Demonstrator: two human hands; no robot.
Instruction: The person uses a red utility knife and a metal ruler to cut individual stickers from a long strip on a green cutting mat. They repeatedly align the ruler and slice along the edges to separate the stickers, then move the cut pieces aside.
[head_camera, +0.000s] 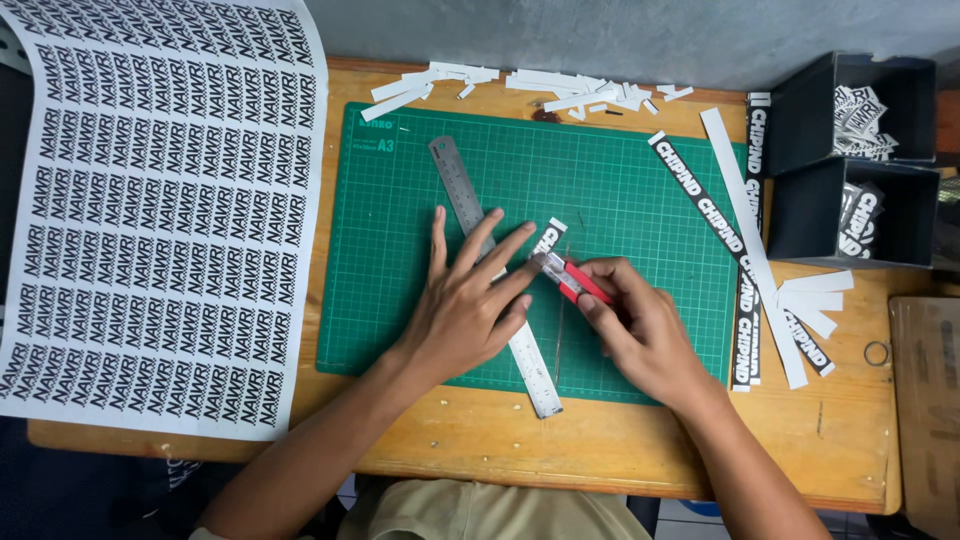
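My left hand (468, 300) lies flat with spread fingers on a steel ruler (459, 190) that runs diagonally across a green cutting mat (620, 180). My right hand (640, 325) grips a red utility knife (572, 279), its blade end against the ruler's right edge. A small black-and-white printed strip piece (549, 236) lies on the mat just above the knife tip, partly under the ruler edge.
A large sheet of printed black-and-white labels (160, 200) drapes over the left of the wooden table (600, 450). White paper offcuts (540, 88) lie along the back edge. Long printed strips (715, 215) lie right of the mat. Two dark boxes (850, 160) hold cut labels.
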